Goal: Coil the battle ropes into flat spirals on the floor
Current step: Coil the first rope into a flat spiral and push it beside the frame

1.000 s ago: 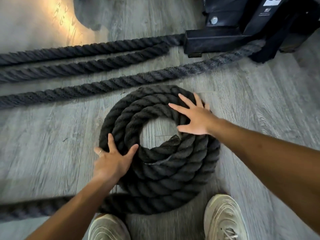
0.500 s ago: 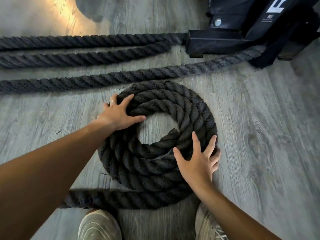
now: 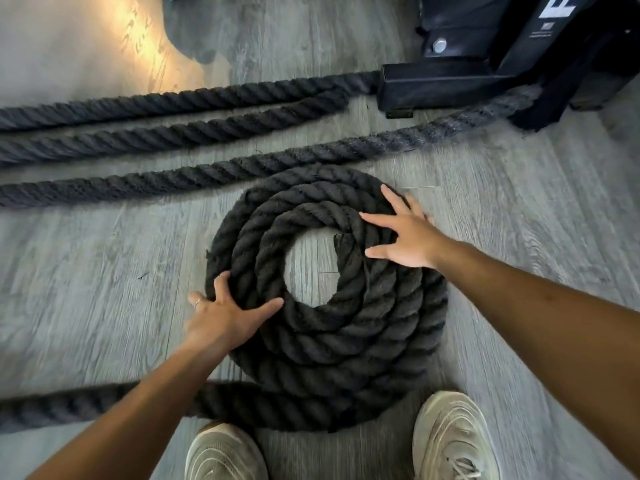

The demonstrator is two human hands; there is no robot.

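Note:
A thick black battle rope lies wound into a flat spiral coil (image 3: 332, 341) on the grey wood floor, with a bare hole in its middle and the rope's end at the hole's right edge. My left hand (image 3: 225, 318) lies flat on the coil's near left rim, fingers spread. My right hand (image 3: 405, 237) presses flat on the far right turns, fingers apart. Neither hand closes around the rope. The loose tail (image 3: 86, 407) runs off to the left from the coil's near side, partly hidden by my left forearm.
Three straight lengths of rope (image 3: 173, 136) stretch across the floor beyond the coil toward a black metal rack base (image 3: 450, 81) at the upper right. My two pale sneakers (image 3: 453, 441) stand right at the coil's near edge.
Half a second ago my left hand was on the coil's far left and my right on its near right; now left is near left, right far right. The rope's inner end has turned from bottom to right.

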